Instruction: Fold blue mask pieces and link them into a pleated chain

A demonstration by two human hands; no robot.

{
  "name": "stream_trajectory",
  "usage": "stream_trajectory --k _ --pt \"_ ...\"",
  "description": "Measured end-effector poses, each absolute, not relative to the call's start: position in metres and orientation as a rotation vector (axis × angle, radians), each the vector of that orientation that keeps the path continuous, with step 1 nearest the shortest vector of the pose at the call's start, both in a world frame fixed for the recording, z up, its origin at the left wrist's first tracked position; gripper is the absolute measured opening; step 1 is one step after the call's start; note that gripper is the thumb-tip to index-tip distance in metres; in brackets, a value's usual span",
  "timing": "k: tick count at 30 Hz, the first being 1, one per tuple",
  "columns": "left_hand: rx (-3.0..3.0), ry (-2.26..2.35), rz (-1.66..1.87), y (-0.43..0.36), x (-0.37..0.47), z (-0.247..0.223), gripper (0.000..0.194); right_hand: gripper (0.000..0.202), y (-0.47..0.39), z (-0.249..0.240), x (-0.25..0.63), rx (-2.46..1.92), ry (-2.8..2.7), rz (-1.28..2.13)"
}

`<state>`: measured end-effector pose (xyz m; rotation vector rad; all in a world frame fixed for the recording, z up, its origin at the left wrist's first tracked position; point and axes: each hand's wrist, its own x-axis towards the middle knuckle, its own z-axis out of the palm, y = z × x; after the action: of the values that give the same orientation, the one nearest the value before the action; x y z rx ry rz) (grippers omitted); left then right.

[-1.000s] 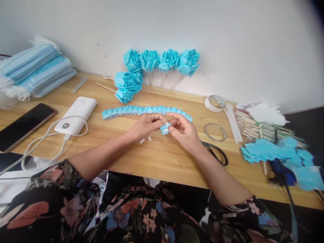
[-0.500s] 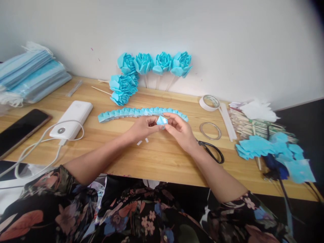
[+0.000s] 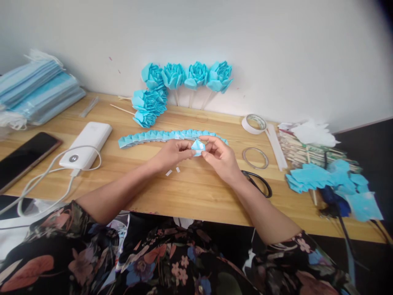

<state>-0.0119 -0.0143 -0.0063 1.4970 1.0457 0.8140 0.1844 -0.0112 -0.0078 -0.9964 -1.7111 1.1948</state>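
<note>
A small folded blue petal (image 3: pixel 198 146) with a white strip on it is pinched between both hands above the wooden table. My left hand (image 3: pixel 175 155) grips its left side with thumb and fingers. My right hand (image 3: pixel 221 157) holds the right side, thumb in front and fingers curled behind. Just behind the hands lies a long curved row of folded blue petals (image 3: pixel 144 137), partly hidden by them. Two small white strips (image 3: pixel 169 173) rest on the table below the left hand.
Several blue flowers on sticks (image 3: pixel 196 76) lean at the wall. On the right are a tape roll (image 3: pixel 254 124), a thin ring (image 3: pixel 255 158), black-handled scissors (image 3: pixel 259 184) and blue pieces (image 3: pixel 308 177). Leftward are a power bank (image 3: pixel 87 143), a phone (image 3: pixel 29 157) and stacked masks (image 3: pixel 46 92).
The petal has tipped slightly, so more of its lower edge and white strip faces me. Both hands have shifted only a little and keep their hold.
</note>
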Motion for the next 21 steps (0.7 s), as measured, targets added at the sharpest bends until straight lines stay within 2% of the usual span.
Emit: stream_trajectory --k 9,21 --pt "1.489 1.111 0.847 -0.0148 -0.0098 -0.0069 0.026 0.037 -0.0092 -0.0125 0.1856 -0.999 -1.686 1.315" --pt "1.520 1.125 0.843 -0.0192 -0.0070 -0.0058 0.025 0.037 -0.0122 -0.0150 0.1812 -0.990 -1.757 1.257"
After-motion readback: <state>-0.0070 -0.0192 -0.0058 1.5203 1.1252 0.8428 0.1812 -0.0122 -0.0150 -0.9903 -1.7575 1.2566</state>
